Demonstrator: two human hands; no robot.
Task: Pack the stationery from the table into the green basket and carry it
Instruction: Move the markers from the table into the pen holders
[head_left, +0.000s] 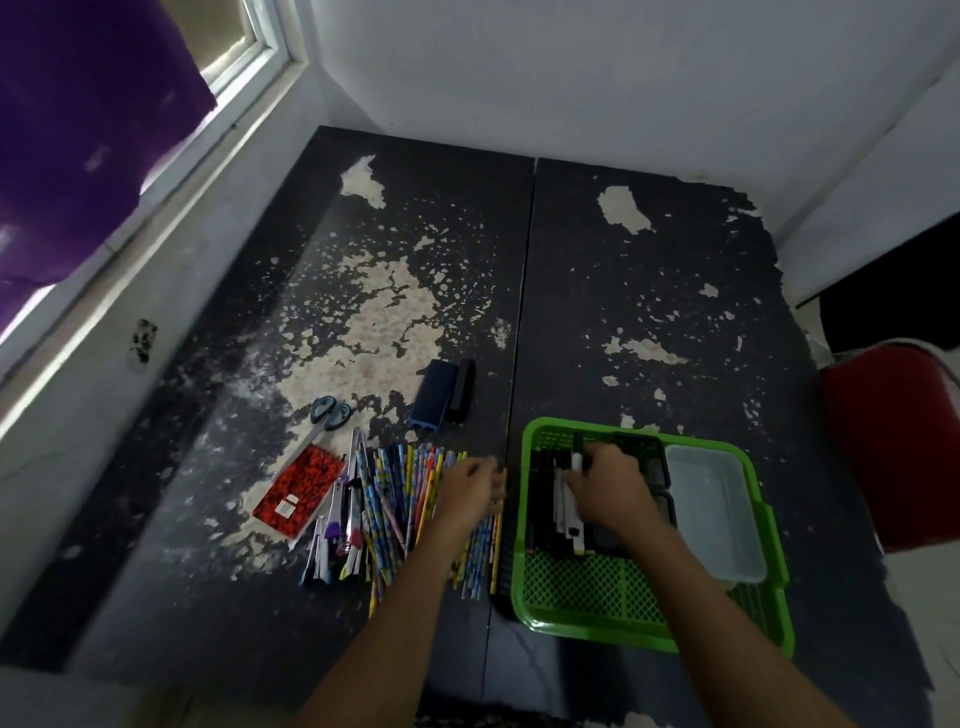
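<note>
Here my right hand (608, 486) is inside the green basket (649, 618), fingers curled around a black-and-white marker (577, 457) above the markers already lying there beside a clear plastic box (717, 514). My left hand (470, 488) hovers over the patterned pencils (400, 493) on the table (649, 291), fingers loosely bent; blur hides whether they pinch anything.
</note>
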